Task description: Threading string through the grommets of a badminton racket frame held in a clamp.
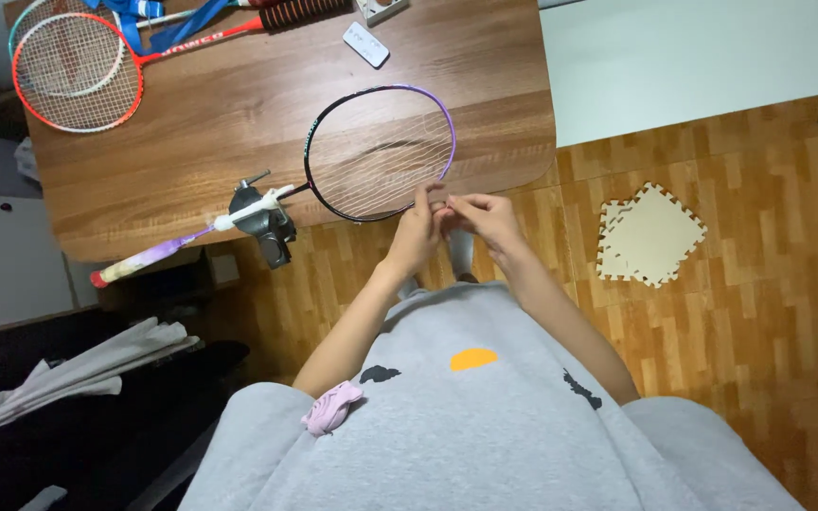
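Observation:
A badminton racket with a black and purple frame [379, 151] lies with its head over the near edge of a wooden table [239, 104]. Its shaft is held in a dark clamp [265, 225], and the purple and white handle [149, 257] sticks out to the left. My left hand [421, 227] and my right hand [485, 216] meet at the near rim of the racket head, fingers pinched together on the white string there. The fingertips hide the exact spot they hold.
Red and teal rackets [73, 66] with a blue strap lie at the table's far left. A small white remote-like device [365, 44] rests behind the racket. Beige foam puzzle mats [650, 237] lie on the wood floor at right, near a white panel [693, 57]. Grey cloth [68, 374] lies at left.

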